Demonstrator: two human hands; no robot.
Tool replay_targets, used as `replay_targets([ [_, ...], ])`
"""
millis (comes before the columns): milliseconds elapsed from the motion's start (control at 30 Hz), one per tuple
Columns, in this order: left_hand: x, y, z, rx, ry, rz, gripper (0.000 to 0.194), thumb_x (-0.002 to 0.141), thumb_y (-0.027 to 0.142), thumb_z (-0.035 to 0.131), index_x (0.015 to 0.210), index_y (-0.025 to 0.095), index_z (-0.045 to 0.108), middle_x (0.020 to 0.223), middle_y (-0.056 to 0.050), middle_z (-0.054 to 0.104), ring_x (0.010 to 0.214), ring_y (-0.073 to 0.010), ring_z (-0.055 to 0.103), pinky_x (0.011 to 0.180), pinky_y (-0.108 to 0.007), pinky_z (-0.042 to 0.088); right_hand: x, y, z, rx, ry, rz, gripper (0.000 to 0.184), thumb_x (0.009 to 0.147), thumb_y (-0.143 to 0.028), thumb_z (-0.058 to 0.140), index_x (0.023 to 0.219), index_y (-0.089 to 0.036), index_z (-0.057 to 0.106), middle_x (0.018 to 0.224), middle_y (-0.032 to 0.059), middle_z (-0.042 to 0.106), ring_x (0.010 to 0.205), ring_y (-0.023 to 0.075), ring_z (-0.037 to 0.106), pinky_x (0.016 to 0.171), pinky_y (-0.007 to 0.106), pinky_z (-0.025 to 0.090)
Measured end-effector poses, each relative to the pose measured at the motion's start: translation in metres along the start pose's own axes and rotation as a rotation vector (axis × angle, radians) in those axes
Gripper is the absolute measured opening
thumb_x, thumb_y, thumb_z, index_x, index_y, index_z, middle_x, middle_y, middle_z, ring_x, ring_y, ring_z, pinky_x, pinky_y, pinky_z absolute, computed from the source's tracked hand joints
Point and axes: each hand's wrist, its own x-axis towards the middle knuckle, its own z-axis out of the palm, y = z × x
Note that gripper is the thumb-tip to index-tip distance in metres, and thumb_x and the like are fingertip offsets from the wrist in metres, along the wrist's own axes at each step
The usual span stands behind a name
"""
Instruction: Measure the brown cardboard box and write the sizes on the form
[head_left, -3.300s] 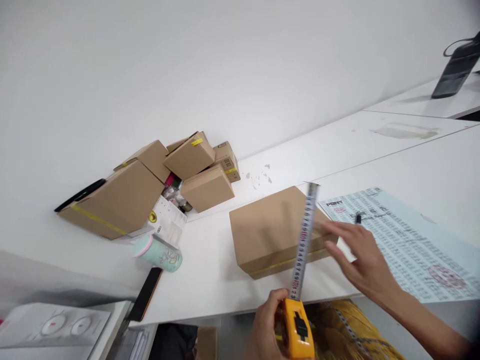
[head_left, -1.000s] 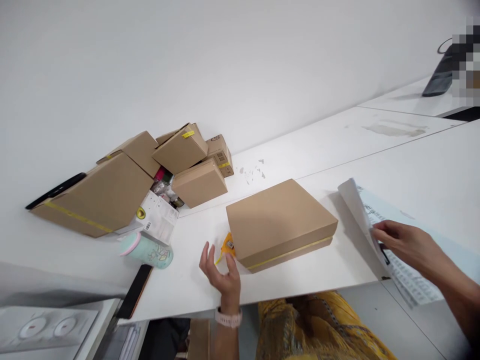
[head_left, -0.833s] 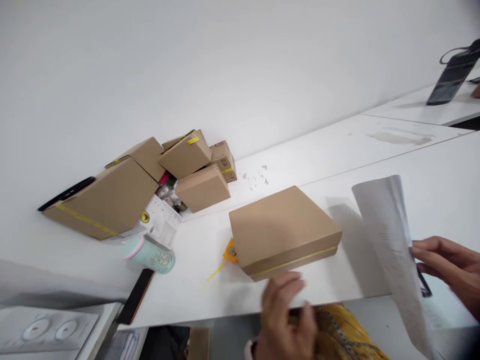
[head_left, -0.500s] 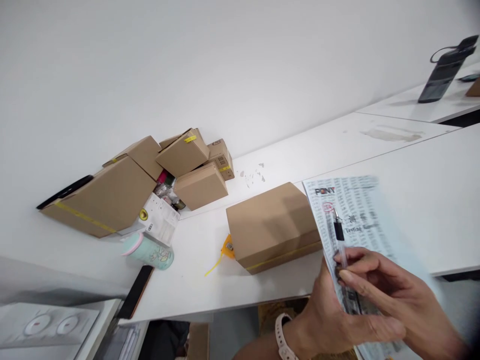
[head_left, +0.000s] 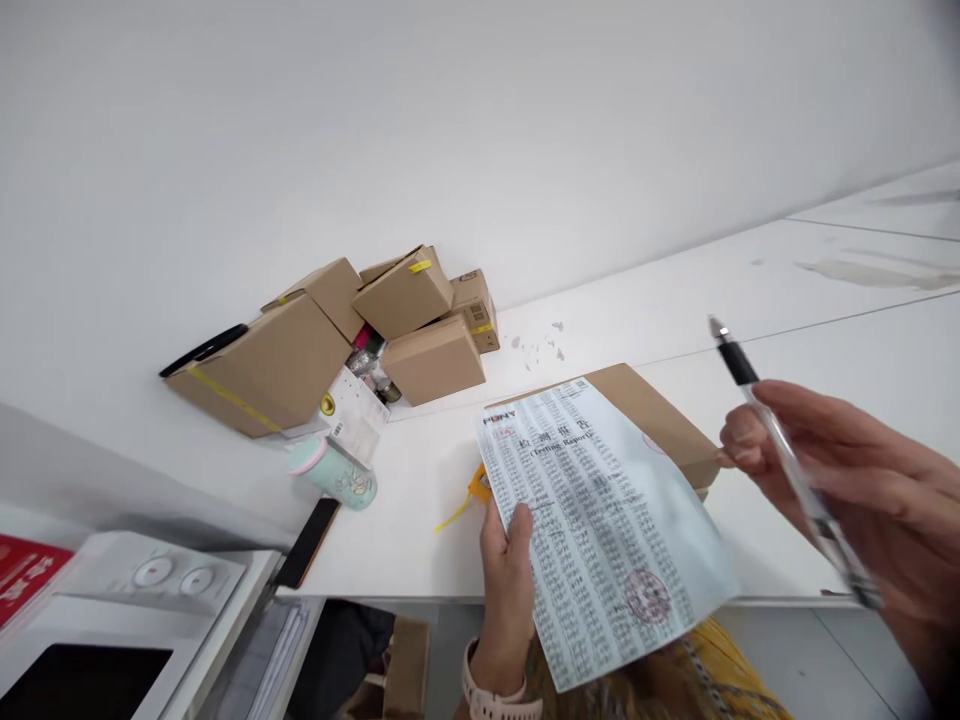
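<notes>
My left hand [head_left: 510, 575] grips the lower left edge of a printed sheet [head_left: 592, 520] headed "Testing Report", thumb on top. The sheet is tilted above the table's front edge and carries red round stamps. My right hand [head_left: 832, 490] is to the right of the sheet, thumb and fingers closed on a clear pen [head_left: 784, 455] with a black grip, its tip pointing up and left. Behind the sheet lies a cardboard box [head_left: 660, 415], partly covered by it. An orange tape measure [head_left: 480, 484] shows at the sheet's left edge, its yellow strip out.
Several cardboard boxes [head_left: 435, 365] are stacked against the wall at the left. A mint tumbler [head_left: 337, 475] leans near a white box [head_left: 360, 415] with an avocado picture. A black flat object [head_left: 309, 540] lies at the table's left edge. A white appliance [head_left: 150, 590] stands lower left.
My right hand has moved away from the paper to the right, taking the pen along. The sheet has shifted left in view, with my left hand at its edge. The camera view has turned leftward.
</notes>
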Motion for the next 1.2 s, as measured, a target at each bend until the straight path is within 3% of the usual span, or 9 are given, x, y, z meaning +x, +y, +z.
replay_targets([
  [100,0.003,-0.001,-0.007,0.042,-0.002,0.053,0.081,0.084,0.045,0.078,0.153,0.024,0.041,0.150,-0.014,0.056,0.135,-0.0331,0.056,0.109,-0.042,0.050,0.018,-0.004,0.004,0.126,0.026,0.008,0.038,0.084,-0.035,0.064,0.119,-0.051,0.070,0.098,0.0033,0.069,0.096,0.0278,0.067,0.085,0.044,0.060],
  [233,0.005,-0.006,-0.013,0.104,0.056,0.034,0.109,0.079,0.049,0.082,0.163,0.025,0.017,0.153,-0.016,0.052,0.136,-0.0335,0.056,0.105,-0.040,0.053,0.043,-0.004,0.017,0.145,-0.052,0.078,0.044,0.083,-0.032,0.052,0.122,-0.042,0.070,0.104,0.0052,0.072,0.110,0.0298,0.068,0.099,0.051,0.055],
  [367,0.005,-0.013,-0.020,0.157,0.098,-0.050,0.130,0.073,0.055,0.086,0.164,0.022,-0.003,0.131,-0.018,0.069,0.112,-0.0324,0.071,0.093,-0.043,0.059,0.062,0.005,0.024,0.223,-0.088,0.190,0.054,0.071,-0.024,0.058,0.123,-0.037,0.068,0.111,0.0024,0.073,0.110,0.0268,0.070,0.104,0.049,0.053],
  [533,0.005,-0.014,-0.023,0.216,0.068,-0.063,0.131,0.076,0.056,0.083,0.163,0.020,-0.009,0.104,-0.013,0.078,0.090,-0.0289,0.076,0.081,-0.041,0.060,0.075,0.019,0.028,0.290,-0.135,0.252,0.058,0.069,-0.029,0.068,0.127,-0.030,0.063,0.119,0.0066,0.073,0.115,0.0295,0.068,0.103,0.051,0.054],
  [733,0.006,-0.017,-0.019,0.299,0.072,-0.030,0.123,0.081,0.057,0.077,0.163,0.019,-0.007,0.101,-0.013,0.078,0.083,-0.0275,0.076,0.075,-0.039,0.060,0.094,0.031,0.049,0.217,-0.067,0.119,0.030,0.083,-0.053,0.070,0.092,-0.026,0.060,0.075,0.0007,0.064,0.082,0.0202,0.066,0.088,0.041,0.056],
  [800,0.008,-0.022,-0.018,0.348,0.086,-0.001,0.120,0.083,0.056,0.076,0.163,0.019,-0.006,0.101,-0.012,0.078,0.082,-0.0265,0.075,0.074,-0.037,0.059,0.105,0.041,0.058,0.175,-0.050,0.135,0.040,0.091,-0.064,0.056,0.082,-0.025,0.056,0.064,-0.0010,0.056,0.073,0.0180,0.062,0.084,0.038,0.055],
  [933,0.012,-0.023,-0.023,0.667,0.153,0.068,0.103,0.082,0.049,0.076,0.163,0.019,0.018,0.087,-0.008,0.077,0.078,-0.0288,0.073,0.075,-0.040,0.057,0.123,0.063,0.066,0.081,-0.186,0.259,0.057,0.097,-0.072,0.035,0.105,-0.024,0.064,0.082,0.0065,0.070,0.088,0.0223,0.068,0.087,0.040,0.055],
  [1100,0.017,0.015,-0.022,1.189,0.395,0.660,0.060,0.087,0.043,0.067,0.141,0.019,0.054,0.117,-0.015,0.071,0.110,-0.0362,0.063,0.100,-0.052,0.047,0.127,0.081,0.063,0.023,-0.235,0.395,0.043,0.090,-0.059,0.061,0.119,-0.027,0.066,0.114,0.0094,0.074,0.106,0.0254,0.068,0.088,0.040,0.058],
  [1200,0.038,0.047,0.001,1.204,0.083,0.832,0.037,0.094,0.033,0.059,0.128,0.021,0.059,0.119,-0.011,0.070,0.111,-0.0287,0.062,0.099,-0.045,0.049,0.127,0.087,0.060,-0.091,-0.196,0.333,0.034,0.087,-0.052,0.068,0.107,-0.025,0.066,0.103,0.0075,0.074,0.096,0.0251,0.069,0.080,0.040,0.058],
])
